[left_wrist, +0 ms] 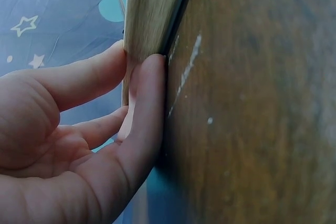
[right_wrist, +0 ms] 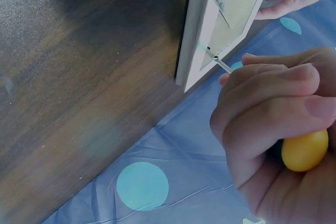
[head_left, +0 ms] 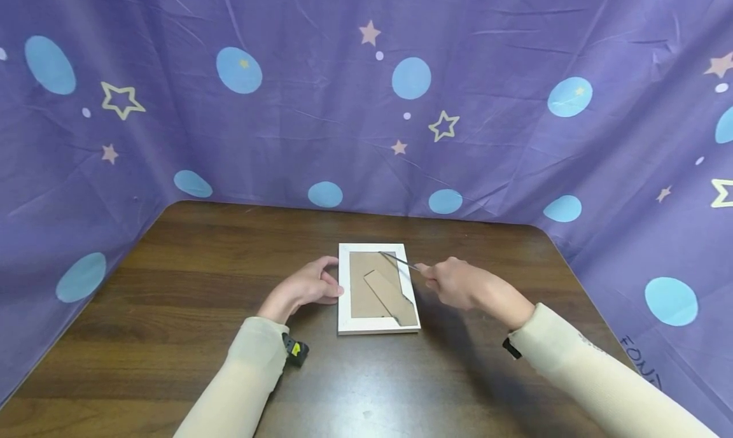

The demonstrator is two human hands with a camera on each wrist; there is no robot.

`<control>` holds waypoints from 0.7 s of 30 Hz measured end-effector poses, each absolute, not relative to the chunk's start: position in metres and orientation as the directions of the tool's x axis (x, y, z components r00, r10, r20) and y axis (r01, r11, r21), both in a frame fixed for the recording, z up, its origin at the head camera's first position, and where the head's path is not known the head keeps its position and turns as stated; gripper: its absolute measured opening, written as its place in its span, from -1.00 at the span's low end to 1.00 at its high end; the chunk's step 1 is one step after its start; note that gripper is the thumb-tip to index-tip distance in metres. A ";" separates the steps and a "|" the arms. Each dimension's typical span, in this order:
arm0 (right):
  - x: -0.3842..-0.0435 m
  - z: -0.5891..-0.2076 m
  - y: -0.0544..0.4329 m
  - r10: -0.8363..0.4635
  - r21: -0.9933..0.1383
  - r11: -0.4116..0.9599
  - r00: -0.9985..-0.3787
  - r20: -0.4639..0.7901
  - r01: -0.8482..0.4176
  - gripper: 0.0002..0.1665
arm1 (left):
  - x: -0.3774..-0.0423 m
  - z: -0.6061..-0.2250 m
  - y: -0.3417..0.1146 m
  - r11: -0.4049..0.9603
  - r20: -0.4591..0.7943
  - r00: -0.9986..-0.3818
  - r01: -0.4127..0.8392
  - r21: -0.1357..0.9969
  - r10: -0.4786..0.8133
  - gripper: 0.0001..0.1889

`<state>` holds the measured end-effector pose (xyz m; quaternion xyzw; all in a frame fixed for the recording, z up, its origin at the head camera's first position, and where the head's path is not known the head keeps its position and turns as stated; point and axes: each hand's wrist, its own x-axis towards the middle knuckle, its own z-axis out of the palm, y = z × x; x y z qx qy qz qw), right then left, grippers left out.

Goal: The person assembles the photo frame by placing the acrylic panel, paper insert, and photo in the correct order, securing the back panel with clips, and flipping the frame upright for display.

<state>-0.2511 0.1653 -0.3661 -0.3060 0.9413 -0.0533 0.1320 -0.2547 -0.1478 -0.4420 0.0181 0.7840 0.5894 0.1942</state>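
A white picture frame (head_left: 344, 285) lies face down on the table, its brown backing board (head_left: 361, 298) and fold-flat stand (head_left: 385, 291) showing. At its left side, my left hand (head_left: 306, 284) holds the edge, thumb and fingers against the wooden side (left_wrist: 149, 14) in the left wrist view. My right hand (head_left: 458, 282) grips a screwdriver (head_left: 401, 261) from the right. Its thin metal shaft slants across the frame's white border, with the tip at the top inner edge of the backing. In the right wrist view the yellow handle end (right_wrist: 305, 150) shows below the curled fingers.
The dark wooden table (head_left: 240, 234) reaches back to a purple curtain (head_left: 321, 126) with stars and blue dots, which also hangs along both sides. A black strap device (head_left: 295, 349) sits on the left wrist, and another band (head_left: 511, 348) on the right.
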 end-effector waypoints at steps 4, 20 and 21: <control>-0.250 -0.368 0.165 -0.596 -0.169 0.803 -0.776 -0.206 -0.571 -0.43 | -0.254 -0.442 -0.148 0.306 -0.285 -0.924 -0.203 0.930 0.253 -0.19; -0.247 -0.377 0.172 -0.646 -0.162 0.763 -0.748 -0.153 -0.626 -0.41 | -0.255 -0.439 -0.146 0.314 -0.297 -0.921 -0.213 0.925 0.252 -0.22; -0.247 -0.378 0.172 -0.648 -0.157 0.761 -0.747 -0.149 -0.630 -0.41 | -0.255 -0.439 -0.146 0.314 -0.297 -0.921 -0.212 0.926 0.253 -0.22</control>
